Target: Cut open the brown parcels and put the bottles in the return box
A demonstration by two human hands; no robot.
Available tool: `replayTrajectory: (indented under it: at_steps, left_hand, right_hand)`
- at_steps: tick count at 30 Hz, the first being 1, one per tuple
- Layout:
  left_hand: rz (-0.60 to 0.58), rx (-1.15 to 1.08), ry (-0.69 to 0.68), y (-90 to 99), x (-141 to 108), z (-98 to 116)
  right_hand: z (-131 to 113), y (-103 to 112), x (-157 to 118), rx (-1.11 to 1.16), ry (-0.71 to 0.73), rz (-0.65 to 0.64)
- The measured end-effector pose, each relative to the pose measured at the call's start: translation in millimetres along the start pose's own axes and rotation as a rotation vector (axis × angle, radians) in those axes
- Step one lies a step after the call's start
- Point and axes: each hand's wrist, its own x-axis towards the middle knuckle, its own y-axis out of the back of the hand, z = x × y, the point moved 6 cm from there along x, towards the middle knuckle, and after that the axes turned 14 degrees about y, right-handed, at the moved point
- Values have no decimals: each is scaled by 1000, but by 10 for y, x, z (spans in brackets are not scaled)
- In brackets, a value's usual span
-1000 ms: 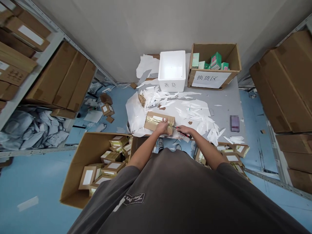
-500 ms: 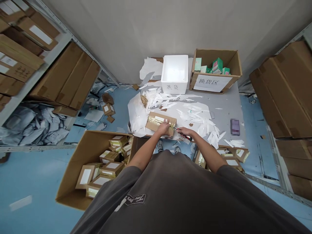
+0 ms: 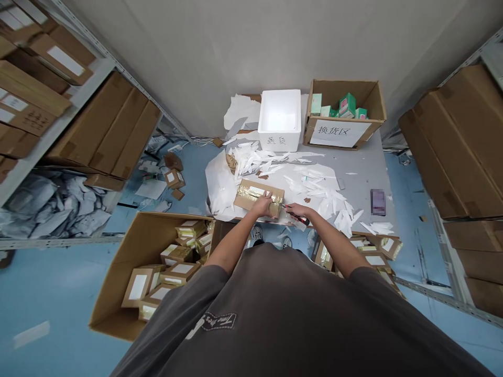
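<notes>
A taped brown cardboard box (image 3: 245, 195) lies on the near edge of the table, on top of white paper. My left hand (image 3: 263, 205) grips its right part, thumb and fingers spread over the top and near side. In my right hand (image 3: 299, 210) is a cutter with a dark and red handle (image 3: 304, 220), its tip at the right end of the box. Strips of white paper (image 3: 310, 183) are scattered behind and to the right of the box.
A white foam bin (image 3: 280, 142) and a labelled carton (image 3: 377, 104) with green boxes stand at the back. A dark phone-like item (image 3: 378, 202) lies at right. A large open carton (image 3: 113, 277) of parcels sits at lower left. Shelves flank both sides.
The view has shifted very slightly. Both hands keep nearly the same place at the box, with the cutter still at its right end.
</notes>
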Motion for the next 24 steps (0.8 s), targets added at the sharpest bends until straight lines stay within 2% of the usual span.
replayTrajectory:
  at_steps: [6,9,12,17,20,24]
  left_hand:
    - [10,-64,45,-40,-20,-86]
    - [41,-127,20,68,-11,-178]
    - [81,-81,41,207,89,-318]
    - [9,22,119,194,323,-455]
    - [85,31,127,150,358,-438]
    - [191,15,123,69,284,-395]
  right_hand:
    - [109,-127,-191,36,41,135]
    - [196,-151,-381,8,74,210]
    - [212,-114,-539,-55,96,322]
    - [64,-96,-608,-245,34,414]
    - [-106,-106,-593,-393,48,409]
    - [-312,-121,-545,-578,95,378]
